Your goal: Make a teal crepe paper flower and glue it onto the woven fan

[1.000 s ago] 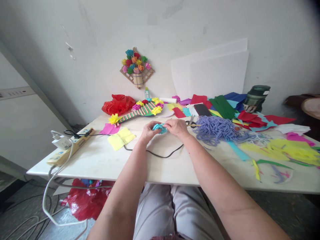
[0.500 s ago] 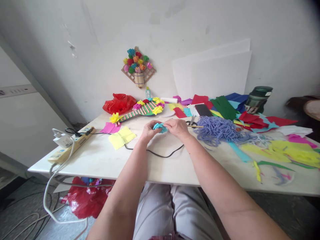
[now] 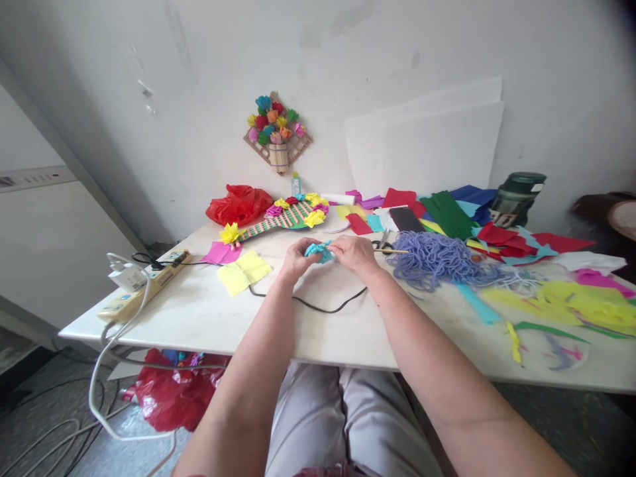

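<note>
Crumpled blue paper (image 3: 318,250) sits between both hands, just above the white surface (image 3: 209,311) and a little beyond its middle, in the head view. The left hand (image 3: 297,260) has its grip pressed together on the paper's left side, fingers curled over it, and the right hand (image 3: 354,253) pinches the right side with thumb and fingertips, so the two hands nearly meet across the wad. A thin wooden stick (image 3: 393,251) juts out from the right hand toward a heap of purple yarn (image 3: 432,260); whether the fingers hold it cannot be told. A black cable (image 3: 322,308) curves across the surface below the wrists. Left of the left hand lie a yellow sheet (image 3: 244,271) and a pink sheet (image 3: 221,254), and further left a power strip (image 3: 144,285) lies near the edge. Behind the hands lie a woven striped piece (image 3: 283,217) edged with paper flowers and a red bag (image 3: 238,205). Coloured paper scraps (image 3: 497,235) cover the right side, with a green jar (image 3: 514,197) at the back. A small flower basket (image 3: 276,132) hangs on the wall, and white boards (image 3: 427,146) lean against it.
</note>
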The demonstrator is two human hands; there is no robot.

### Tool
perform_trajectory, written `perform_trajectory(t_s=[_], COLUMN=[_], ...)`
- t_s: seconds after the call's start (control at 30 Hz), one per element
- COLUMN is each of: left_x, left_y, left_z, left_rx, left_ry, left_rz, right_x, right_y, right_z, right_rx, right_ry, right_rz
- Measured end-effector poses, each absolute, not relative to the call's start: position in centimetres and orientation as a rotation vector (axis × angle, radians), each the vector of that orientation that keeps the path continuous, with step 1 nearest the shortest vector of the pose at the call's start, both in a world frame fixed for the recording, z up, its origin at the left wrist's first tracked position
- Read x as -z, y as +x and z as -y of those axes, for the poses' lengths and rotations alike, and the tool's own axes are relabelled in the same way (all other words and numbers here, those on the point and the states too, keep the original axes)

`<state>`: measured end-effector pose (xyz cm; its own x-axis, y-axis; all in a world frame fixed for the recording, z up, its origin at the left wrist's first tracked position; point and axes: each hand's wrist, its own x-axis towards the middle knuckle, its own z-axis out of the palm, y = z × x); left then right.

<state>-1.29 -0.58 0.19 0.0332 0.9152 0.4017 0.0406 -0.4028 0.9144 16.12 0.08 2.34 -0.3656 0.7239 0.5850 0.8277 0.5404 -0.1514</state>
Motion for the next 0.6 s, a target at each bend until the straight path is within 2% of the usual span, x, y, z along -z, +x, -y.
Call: perform_trajectory(t_s=[0.6], left_x=[-0.18], left_y=[-1.26], left_z=[0.69], left_rx=[-1.494], left_ry=[1.493], left_rz=[-0.985], right_x=[-2.53], right_y=[16.32], right_z=[-0.36], right_rx=[0.105], right_ry=[-1.192], right_rz=[2.143])
